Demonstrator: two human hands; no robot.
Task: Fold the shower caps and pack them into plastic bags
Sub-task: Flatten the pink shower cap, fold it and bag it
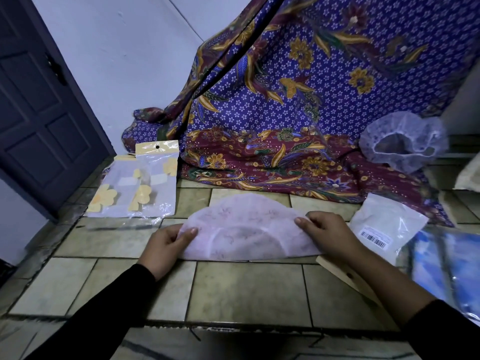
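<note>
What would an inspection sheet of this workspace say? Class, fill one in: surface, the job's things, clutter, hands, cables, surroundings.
Surface: tiled counter, bare in front.
Job's things: pink shower cap folded to a half circle, flat; puffy shower cap unfolded, back right; plastic bags with yellow flowers, back left.
Clutter: white pouch with barcode; blue packet; wooden piece.
Hands: left hand and right hand each pinch an end of the pink cap.
Cables: nothing seen.
Surroundings: patterned cloth, dark door.

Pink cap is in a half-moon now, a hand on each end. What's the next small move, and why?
Probably fold the left hand's end across to the right hand. The pale pink translucent shower cap lies flat as a half-circle, still wider than the clear flower-printed plastic bags on the left.
</note>
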